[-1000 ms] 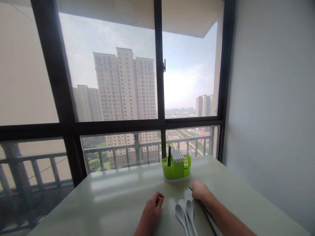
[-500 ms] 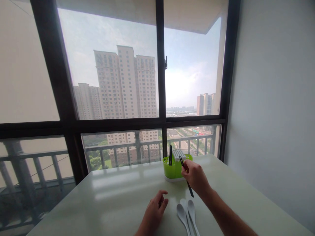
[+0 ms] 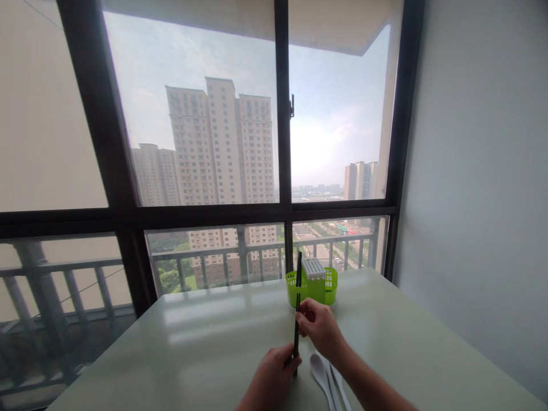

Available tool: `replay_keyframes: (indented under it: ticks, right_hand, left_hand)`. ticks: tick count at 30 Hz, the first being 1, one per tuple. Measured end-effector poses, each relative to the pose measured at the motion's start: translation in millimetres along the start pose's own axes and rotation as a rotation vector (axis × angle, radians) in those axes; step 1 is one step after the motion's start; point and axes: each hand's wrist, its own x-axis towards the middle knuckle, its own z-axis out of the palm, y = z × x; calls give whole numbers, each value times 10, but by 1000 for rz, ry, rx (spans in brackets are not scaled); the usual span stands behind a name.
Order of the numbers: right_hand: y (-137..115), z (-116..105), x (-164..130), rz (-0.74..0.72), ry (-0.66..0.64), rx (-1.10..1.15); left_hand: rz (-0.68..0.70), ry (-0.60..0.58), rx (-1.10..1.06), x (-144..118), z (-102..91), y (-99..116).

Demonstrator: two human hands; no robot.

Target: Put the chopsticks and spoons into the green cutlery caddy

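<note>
I hold a black chopstick (image 3: 296, 325) upright between both hands: my right hand (image 3: 319, 326) is pinched around its middle, and my left hand (image 3: 274, 377) is closed on its lower end just above the counter (image 3: 205, 354). Its long axis runs nearly straight up, its top in front of the green holder (image 3: 312, 285), which stands just beyond my right hand. White spoons (image 3: 327, 374) lie on the counter under my right wrist.

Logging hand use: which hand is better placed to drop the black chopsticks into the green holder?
Probably right: the right hand grips the chopsticks higher, nearer the green holder; the left hand grips their bottom end.
</note>
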Motion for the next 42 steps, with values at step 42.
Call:
replay_keyframes:
  ticks: [42]
  right_hand:
    - [220, -30, 2170, 165, 94, -698]
  left_hand:
    - [-127, 116, 10, 27, 128, -158]
